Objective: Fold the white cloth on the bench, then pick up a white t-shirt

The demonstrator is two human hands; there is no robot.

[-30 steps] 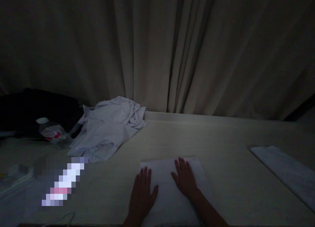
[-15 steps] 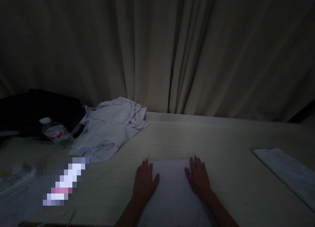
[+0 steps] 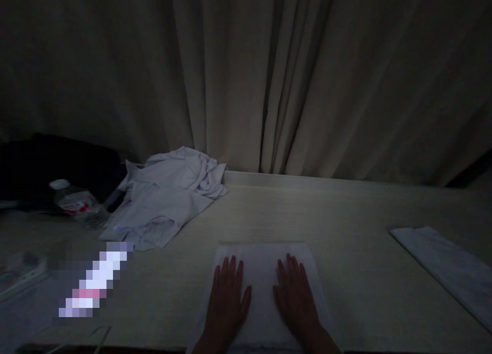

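Note:
A folded white cloth (image 3: 263, 272) lies flat on the pale tabletop (image 3: 365, 287), in the lower middle of the view. Its near part is partly covered by my hands and forearms. My left hand (image 3: 227, 297) rests palm down on the left half of the cloth, fingers stretched forward and thumb out to the side. On the right half lies my right hand (image 3: 295, 295), also flat with its fingers extended. Bare cloth shows between the two thumbs. Neither hand grips anything.
A crumpled white garment (image 3: 165, 195) lies at the back left, beside a clear plastic bottle (image 3: 80, 203) and black fabric (image 3: 57, 164). Another folded white cloth (image 3: 442, 264) is at the right. Curtains (image 3: 234, 77) hang behind the table. A pixelated patch hides something at left.
Both hands have moved from the side edges of the cloth inward and nearer to me, onto its top. The far corners of the cloth now show. The view has shifted slightly.

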